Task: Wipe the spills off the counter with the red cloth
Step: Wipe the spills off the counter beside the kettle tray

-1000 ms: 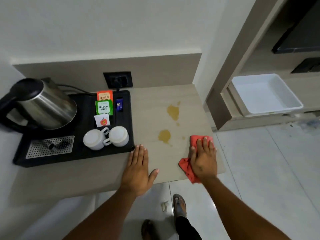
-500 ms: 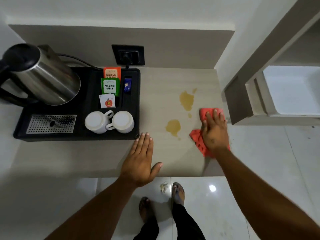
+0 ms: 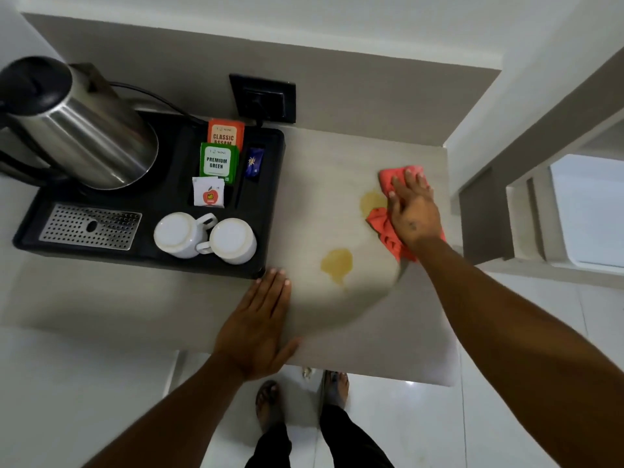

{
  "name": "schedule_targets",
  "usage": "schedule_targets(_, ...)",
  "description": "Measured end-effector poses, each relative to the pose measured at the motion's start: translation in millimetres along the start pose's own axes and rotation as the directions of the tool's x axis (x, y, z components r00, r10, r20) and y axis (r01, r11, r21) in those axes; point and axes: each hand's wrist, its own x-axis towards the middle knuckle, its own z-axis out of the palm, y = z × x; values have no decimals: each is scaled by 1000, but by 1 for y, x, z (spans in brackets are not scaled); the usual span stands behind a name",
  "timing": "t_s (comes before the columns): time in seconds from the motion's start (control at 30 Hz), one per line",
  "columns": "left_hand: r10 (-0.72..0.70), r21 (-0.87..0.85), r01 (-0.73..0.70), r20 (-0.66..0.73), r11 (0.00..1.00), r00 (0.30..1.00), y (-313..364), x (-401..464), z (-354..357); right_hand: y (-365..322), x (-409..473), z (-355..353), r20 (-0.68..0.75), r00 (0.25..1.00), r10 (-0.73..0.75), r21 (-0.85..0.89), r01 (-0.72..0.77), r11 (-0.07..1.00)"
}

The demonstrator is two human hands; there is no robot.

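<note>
My right hand (image 3: 412,211) presses flat on the red cloth (image 3: 383,228) at the far right of the beige counter (image 3: 314,309). The cloth partly covers the farther yellow-brown spill (image 3: 370,201). A second, nearer spill (image 3: 337,263) lies uncovered to the lower left of the cloth. My left hand (image 3: 260,319) rests palm down on the counter near its front edge, fingers together, holding nothing, just in front of the black tray's corner.
A black tray (image 3: 270,197) on the left holds a steel kettle (image 3: 81,126), tea sachets (image 3: 219,157) and two upturned white cups (image 3: 202,236). A wall socket (image 3: 263,97) sits behind. A grey partition (image 3: 486,211) bounds the counter's right side. My feet stand below the front edge.
My right hand has slid the red cloth away from me along the counter's right side and onto the farther spill. The left hand has stayed put. The view has tilted further downward.
</note>
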Motion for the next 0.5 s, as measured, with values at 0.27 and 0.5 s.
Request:
schedule_targets(0.27, -10, 4, 10, -8, 1000, 1000, 0, 0, 4, 37, -12, -17, 179, 943, -282, -11, 288, 957)
schedule_targets(0.5, -29, 27, 28, 54, 999, 998, 0, 1, -1, -25, 67, 12, 175, 921, -347, 12, 350, 937)
